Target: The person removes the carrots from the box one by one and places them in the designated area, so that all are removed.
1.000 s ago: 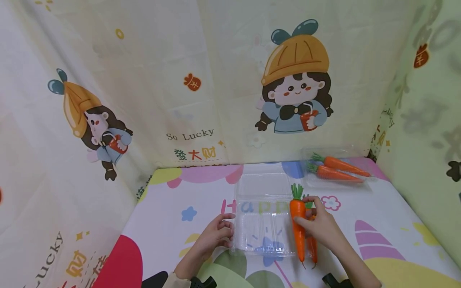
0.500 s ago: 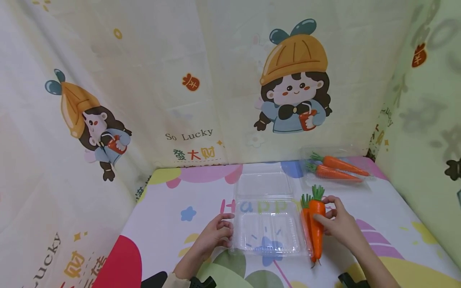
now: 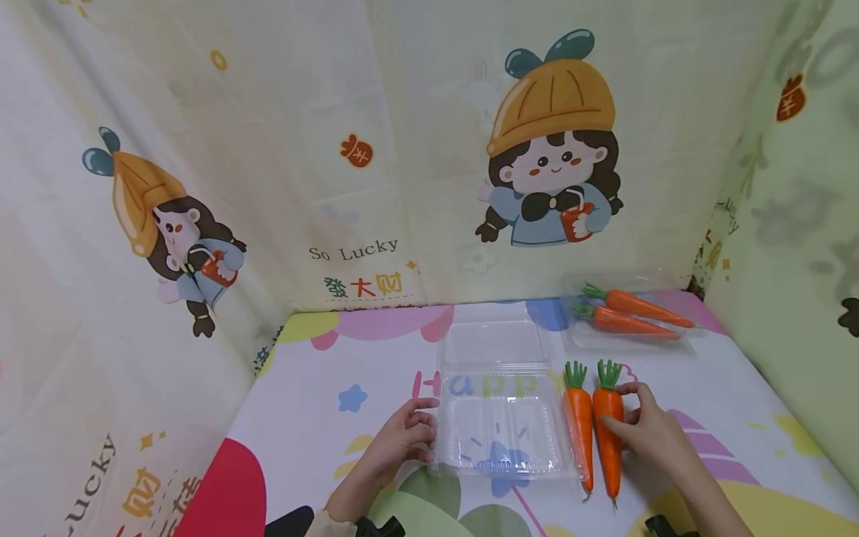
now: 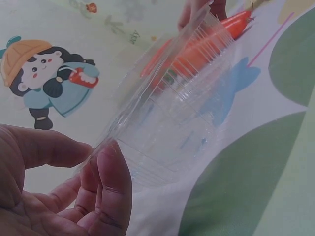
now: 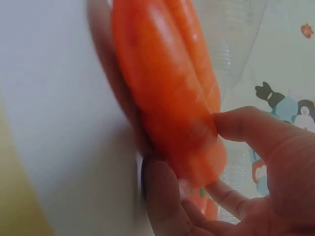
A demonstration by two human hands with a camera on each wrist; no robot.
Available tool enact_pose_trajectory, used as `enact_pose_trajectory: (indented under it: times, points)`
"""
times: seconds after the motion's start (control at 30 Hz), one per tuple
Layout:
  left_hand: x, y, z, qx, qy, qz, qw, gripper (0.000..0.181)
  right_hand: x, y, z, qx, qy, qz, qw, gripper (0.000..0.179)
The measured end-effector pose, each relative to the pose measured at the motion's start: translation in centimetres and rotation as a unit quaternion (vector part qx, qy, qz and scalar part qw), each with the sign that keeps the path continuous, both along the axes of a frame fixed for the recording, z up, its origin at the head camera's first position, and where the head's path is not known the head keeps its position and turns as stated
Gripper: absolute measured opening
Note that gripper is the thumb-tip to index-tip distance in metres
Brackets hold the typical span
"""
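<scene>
An opened clear plastic clamshell box (image 3: 499, 432) lies on the table, its lid (image 3: 493, 343) folded back toward the wall. My left hand (image 3: 406, 432) pinches the box's left rim between thumb and fingers, as the left wrist view shows. To the right of the box, my right hand (image 3: 647, 425) grips an orange carrot (image 3: 608, 440) with green stem stubs, thumb on one side and fingers on the other. A second carrot (image 3: 579, 432) lies between that one and the box, along the box's right edge. In the right wrist view the held carrot (image 5: 162, 83) partly covers its neighbour.
At the back right, another clear container (image 3: 573, 343) holds two carrots (image 3: 631, 322). A printed cloth (image 3: 302, 425) covers the table, and patterned curtains (image 3: 429, 186) rise behind it and at both sides.
My right hand has moved the carrot rightward from over the box's right edge and lowered it beside the other carrot, which is now uncovered. The left hand stays at the box's rim.
</scene>
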State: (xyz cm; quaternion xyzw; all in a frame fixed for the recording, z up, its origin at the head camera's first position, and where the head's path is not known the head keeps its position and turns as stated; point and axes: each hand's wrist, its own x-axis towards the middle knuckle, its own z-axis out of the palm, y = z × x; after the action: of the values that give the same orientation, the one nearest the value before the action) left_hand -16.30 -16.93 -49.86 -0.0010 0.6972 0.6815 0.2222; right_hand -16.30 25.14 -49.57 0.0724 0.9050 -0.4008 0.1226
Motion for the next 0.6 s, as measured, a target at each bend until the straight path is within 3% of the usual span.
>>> enact_pose_trajectory:
  times: [0.23, 0.6]
  points:
    - [0.1, -0.1, 0.3, -0.005, -0.001, 0.001, 1.0000, 0.055, 0.0, 0.1, 0.1, -0.010, 0.005, 0.006, 0.9999, 0.074]
    - [0.3, -1.0, 0.6, -0.010, 0.021, 0.022, 0.9995, 0.053, -0.3, 1.3, 0.8, 0.019, 0.023, -0.009, 0.9995, 0.082]
